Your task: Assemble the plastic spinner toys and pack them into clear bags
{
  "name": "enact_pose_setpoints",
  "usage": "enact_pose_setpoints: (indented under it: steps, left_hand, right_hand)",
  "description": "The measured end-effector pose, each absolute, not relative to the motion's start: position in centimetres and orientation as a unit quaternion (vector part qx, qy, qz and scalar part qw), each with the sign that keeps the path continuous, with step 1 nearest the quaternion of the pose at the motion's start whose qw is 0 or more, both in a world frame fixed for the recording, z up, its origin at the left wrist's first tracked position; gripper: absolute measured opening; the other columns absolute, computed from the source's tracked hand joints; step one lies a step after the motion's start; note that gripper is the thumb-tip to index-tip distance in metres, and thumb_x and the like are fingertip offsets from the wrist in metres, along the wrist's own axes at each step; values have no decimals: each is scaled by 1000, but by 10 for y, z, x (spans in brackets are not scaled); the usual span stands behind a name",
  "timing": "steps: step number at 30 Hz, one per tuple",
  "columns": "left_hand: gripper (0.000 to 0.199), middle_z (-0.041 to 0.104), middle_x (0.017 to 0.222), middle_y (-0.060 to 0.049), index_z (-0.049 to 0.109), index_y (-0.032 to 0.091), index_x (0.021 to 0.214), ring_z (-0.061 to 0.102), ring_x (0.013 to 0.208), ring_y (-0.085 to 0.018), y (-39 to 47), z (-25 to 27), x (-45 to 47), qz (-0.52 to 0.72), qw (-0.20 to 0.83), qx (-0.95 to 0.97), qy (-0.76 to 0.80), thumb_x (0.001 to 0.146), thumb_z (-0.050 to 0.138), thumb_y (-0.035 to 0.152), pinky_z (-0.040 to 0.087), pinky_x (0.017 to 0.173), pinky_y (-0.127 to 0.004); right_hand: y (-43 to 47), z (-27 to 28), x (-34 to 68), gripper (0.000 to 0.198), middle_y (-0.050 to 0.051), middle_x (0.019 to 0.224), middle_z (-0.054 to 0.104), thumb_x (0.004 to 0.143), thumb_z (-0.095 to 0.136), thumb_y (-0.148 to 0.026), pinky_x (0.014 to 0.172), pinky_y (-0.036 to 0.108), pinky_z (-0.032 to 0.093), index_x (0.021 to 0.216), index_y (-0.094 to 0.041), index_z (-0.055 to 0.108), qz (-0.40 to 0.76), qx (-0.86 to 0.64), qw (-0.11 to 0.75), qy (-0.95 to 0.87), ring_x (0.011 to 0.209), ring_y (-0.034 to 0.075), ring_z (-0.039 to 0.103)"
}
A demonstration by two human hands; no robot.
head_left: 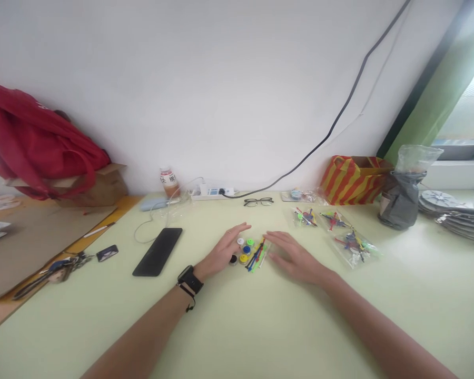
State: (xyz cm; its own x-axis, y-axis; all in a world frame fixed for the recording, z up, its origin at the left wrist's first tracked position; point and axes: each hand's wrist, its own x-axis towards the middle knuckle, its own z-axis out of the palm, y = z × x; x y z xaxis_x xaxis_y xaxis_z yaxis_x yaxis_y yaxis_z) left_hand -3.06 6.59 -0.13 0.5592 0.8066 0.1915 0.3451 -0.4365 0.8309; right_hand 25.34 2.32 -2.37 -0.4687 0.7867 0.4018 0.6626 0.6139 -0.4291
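On the pale green table, my left hand [223,250] lies on its edge with the fingers stretched out, beside several small round pots with coloured tops. Among them are a yellow-topped pot [243,258], a blue-topped pot [246,249], a green-topped pot [250,242] and a black-topped pot [233,259] close to my left palm. Right of the pots lies a bundle of thin coloured plastic sticks [256,257]. My right hand [294,257] rests on the other side of the sticks, fingers extended and thumb apart. Neither hand holds anything.
Clear bags of coloured plastic pieces [353,245] lie to the right. A black phone [157,252] and keys [59,269] are at left. Behind stand glasses [258,201], a power strip [212,193], a bottle [169,182] and a striped bag [345,181]. Stacked discs [466,223] sit far right.
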Motion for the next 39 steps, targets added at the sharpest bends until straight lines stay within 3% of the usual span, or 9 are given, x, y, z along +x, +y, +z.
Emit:
enact_pose_setpoints:
  steps: [4,8,15,19,22,28,32,36,39]
  left_hand:
    - [49,54,153,-4,64,29,137,45,145,-28,78,-3,-43,282,321,827,364,90,56,20,31,126,-48]
    - [46,60,144,-6,63,29,136,53,136,-28,79,-7,-43,290,270,841,369,90,65,25,38,121,-47]
    - [39,64,126,-6,62,29,136,57,120,-26,65,-8,-26,306,167,837,423,100,58,43,46,108,-42]
    - [39,64,98,-3,61,28,138,62,88,-20,63,-2,-29,296,207,820,444,102,49,36,52,84,-35]
    - [45,64,87,0,62,26,136,59,72,-16,65,-2,-34,291,290,815,409,93,50,21,50,68,-30]
    - [48,73,103,-6,64,19,130,67,81,-16,67,-7,-31,327,390,794,333,82,61,14,58,80,-32]
    - [30,74,114,-9,72,21,116,69,93,-21,66,-4,-30,356,293,806,370,87,66,21,59,86,-39]
    - [46,56,151,-8,66,31,136,51,139,-30,63,-1,-33,309,202,854,367,90,71,31,43,118,-52]
    - [45,58,149,-7,67,33,136,50,139,-31,61,-2,-33,259,195,872,366,92,71,40,43,118,-51]
  right_hand:
    - [12,-19,235,42,7,151,56,104,55,-34,122,48,37,145,-30,59,153,-385,258,-873,145,26,45]
    - [21,-21,242,25,8,127,70,100,59,-23,106,44,51,121,-27,72,166,-404,295,-850,121,25,62]
    - [38,-30,260,21,9,107,70,99,56,-18,90,40,54,110,-23,74,162,-458,326,-811,102,23,65]
    - [41,-33,265,24,8,105,68,100,53,-19,81,35,55,110,-23,74,178,-474,339,-793,94,21,66]
    - [43,-35,268,24,8,105,68,100,51,-19,79,34,55,109,-22,73,179,-472,336,-795,92,20,66]
    - [43,-36,273,22,8,104,70,100,51,-19,84,35,54,106,-22,72,141,-473,321,-808,97,22,66]
    - [43,-35,277,27,9,106,71,100,47,-15,85,36,53,109,-21,71,109,-470,303,-822,98,22,67]
    - [43,-33,279,30,9,108,72,99,45,-12,87,37,53,112,-22,70,77,-470,289,-831,100,23,68]
    - [41,-29,278,31,9,108,72,99,44,-12,86,36,53,113,-22,69,67,-478,270,-833,101,23,68]
